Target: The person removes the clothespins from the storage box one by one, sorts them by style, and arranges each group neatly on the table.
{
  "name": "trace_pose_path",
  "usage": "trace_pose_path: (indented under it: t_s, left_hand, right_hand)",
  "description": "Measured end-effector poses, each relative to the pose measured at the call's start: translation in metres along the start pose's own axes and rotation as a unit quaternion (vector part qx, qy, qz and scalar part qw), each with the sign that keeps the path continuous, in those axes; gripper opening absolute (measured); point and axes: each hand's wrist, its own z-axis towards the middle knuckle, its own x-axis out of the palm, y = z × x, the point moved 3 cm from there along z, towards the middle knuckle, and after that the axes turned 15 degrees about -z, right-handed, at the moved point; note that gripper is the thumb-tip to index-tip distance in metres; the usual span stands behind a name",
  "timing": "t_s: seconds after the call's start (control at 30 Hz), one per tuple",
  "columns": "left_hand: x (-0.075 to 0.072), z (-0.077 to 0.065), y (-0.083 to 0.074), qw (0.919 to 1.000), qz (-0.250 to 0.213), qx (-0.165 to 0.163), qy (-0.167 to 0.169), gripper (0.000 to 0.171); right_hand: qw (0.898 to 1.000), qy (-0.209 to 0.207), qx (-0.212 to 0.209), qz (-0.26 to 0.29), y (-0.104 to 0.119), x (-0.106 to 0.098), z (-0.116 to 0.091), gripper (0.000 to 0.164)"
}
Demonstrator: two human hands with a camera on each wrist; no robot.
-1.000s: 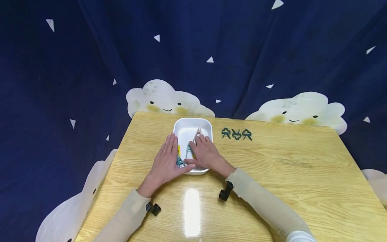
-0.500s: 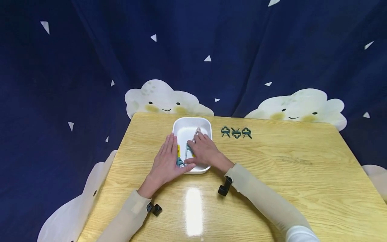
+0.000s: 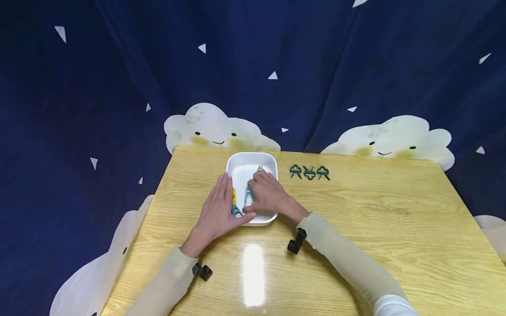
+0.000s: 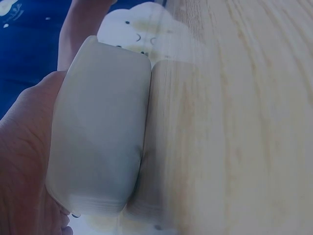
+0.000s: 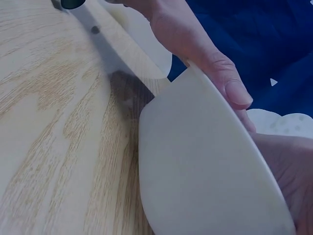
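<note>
A white plastic bin (image 3: pixel 241 166) stands on the table with several clothespins inside. My left hand (image 3: pixel 215 210) lies along its left rim with straight fingers, the thumb stretched over the front rim. My right hand (image 3: pixel 269 194) reaches in over the right rim, fingers bent down above the clothespins. A light blue clothespin (image 3: pixel 247 196) shows beside its thumb and forefinger; whether the fingers pinch one, I cannot tell. The tip of a pink clothespin (image 3: pixel 259 168) peeks out past the knuckles. A yellow clothespin (image 3: pixel 234 195) and a blue-green one (image 3: pixel 236 211) lie by the left wall.
Several dark green cloud-shaped clips (image 3: pixel 309 173) lie in a row right of the bin. The wooden table (image 3: pixel 375 228) extends to the right and front, and a dark blue curtain (image 3: pixel 253 66) hangs behind its far edge. The bin's outer wall (image 4: pixel 100 127) fills much of the left wrist view.
Inside the bin, my right fingers have shifted slightly right, off the top of the light blue clothespin, and cover more of the pink one. My left hand has stayed at the rim.
</note>
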Motion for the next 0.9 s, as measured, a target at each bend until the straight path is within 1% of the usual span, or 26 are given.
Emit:
trace_pose_path:
  t_s: [0.3,0.57,0.9]
  left_hand:
    - [0.0,0.0,-0.002,1.0,-0.001,-0.001,0.0,0.133]
    - [0.001,0.0,-0.001,1.0,-0.002,0.003,-0.003,0.134]
    - [0.001,0.001,0.0,0.9999,-0.002,-0.01,0.003,0.134]
  right_hand:
    - [0.999,-0.026,0.012,0.024,-0.008,-0.002,-0.008,0.087]
    - [0.998,-0.038,0.026,0.036,-0.017,-0.009,-0.016,0.089]
    - [0.995,-0.054,0.054,0.061,-0.035,-0.02,-0.025,0.095]
